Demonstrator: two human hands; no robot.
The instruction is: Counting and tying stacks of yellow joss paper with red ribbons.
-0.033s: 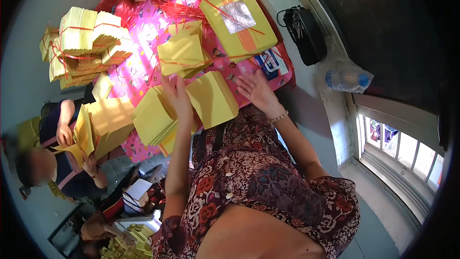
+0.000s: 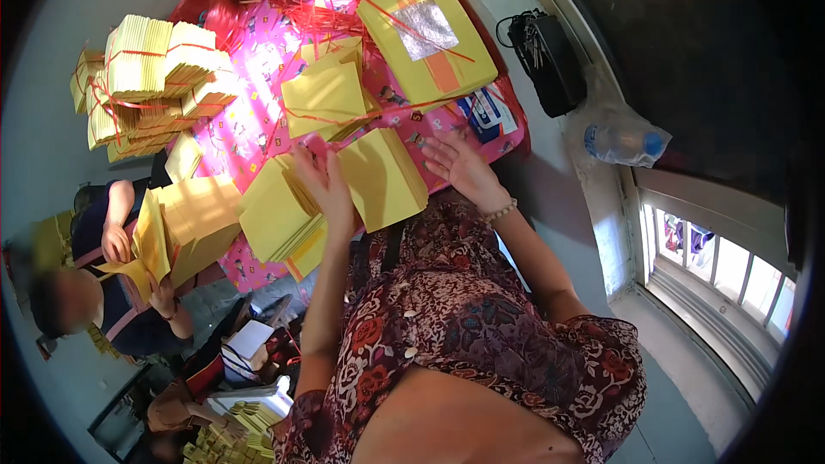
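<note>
Both hands hang empty above a pink patterned table, either side of a stack of yellow, envelope-like papers (image 2: 382,179). My left hand (image 2: 325,179) is open, fingers apart, between that stack and a second yellow stack (image 2: 279,210) on its left. My right hand (image 2: 464,170), a beaded bracelet at its wrist, is open too, palm turned up, just right of the nearer stack. Beyond my hands lies another yellow bundle (image 2: 325,99) with a red string across it. A large yellow pack (image 2: 464,43) with a silvery patch rests farther back.
Tied yellow bundles (image 2: 137,60) are heaped at the far left, near a red string roll (image 2: 206,13). A co-worker's hands (image 2: 116,241) handle yellow papers at left. On the right ledge are a black case (image 2: 546,69) and a bagged bottle (image 2: 614,142). A barred window (image 2: 722,258) is lower right.
My left hand has shifted slightly down, with its fingers more spread. My right hand has barely moved. The stacks look the same.
</note>
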